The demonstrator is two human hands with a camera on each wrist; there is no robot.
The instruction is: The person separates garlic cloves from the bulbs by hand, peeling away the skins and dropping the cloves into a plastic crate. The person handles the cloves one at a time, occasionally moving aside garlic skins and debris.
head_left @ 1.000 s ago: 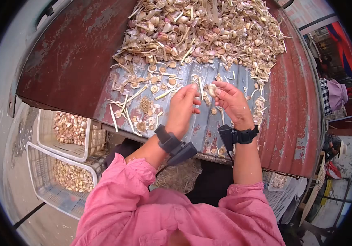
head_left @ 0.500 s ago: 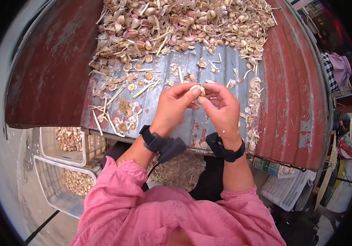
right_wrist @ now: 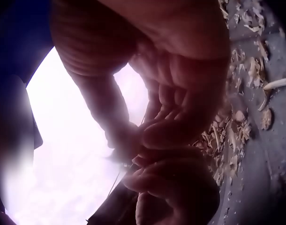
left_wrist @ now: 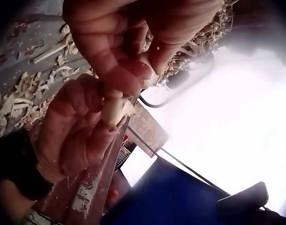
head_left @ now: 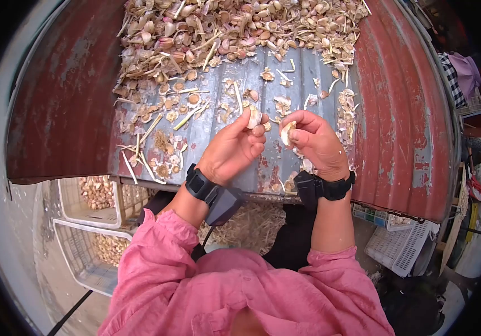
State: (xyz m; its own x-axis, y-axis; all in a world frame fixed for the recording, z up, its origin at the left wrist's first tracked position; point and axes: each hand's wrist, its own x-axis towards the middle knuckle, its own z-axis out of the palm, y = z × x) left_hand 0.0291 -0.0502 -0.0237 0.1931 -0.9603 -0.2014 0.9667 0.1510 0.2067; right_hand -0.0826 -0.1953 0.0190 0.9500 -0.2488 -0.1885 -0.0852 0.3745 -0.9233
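Observation:
My left hand (head_left: 230,150) pinches a pale piece of garlic (head_left: 254,118) between thumb and fingers, palm partly turned up. Just to its right, my right hand (head_left: 323,147) grips a whitish garlic clove (head_left: 286,134) with thumb and forefinger. A small gap separates the two hands in the head view. In the left wrist view the right hand's clove (left_wrist: 113,111) shows papery skin at one side. The right wrist view is dark, and the fingers there hide most of the garlic. Below both hands lies a grey ribbed metal sheet (head_left: 207,129) with scattered skins, stems and root discs.
A heap of loose garlic cloves and skins (head_left: 240,28) covers the far part of the sheet. Red-painted metal panels (head_left: 61,101) flank it. Plastic crates (head_left: 78,269) holding cloves stand at lower left. Another crate (head_left: 400,243) sits at lower right.
The hands came together around one piece of garlic, then moved apart, each now holding a piece. Earlier only the right hand held garlic. The head view has shifted slightly.

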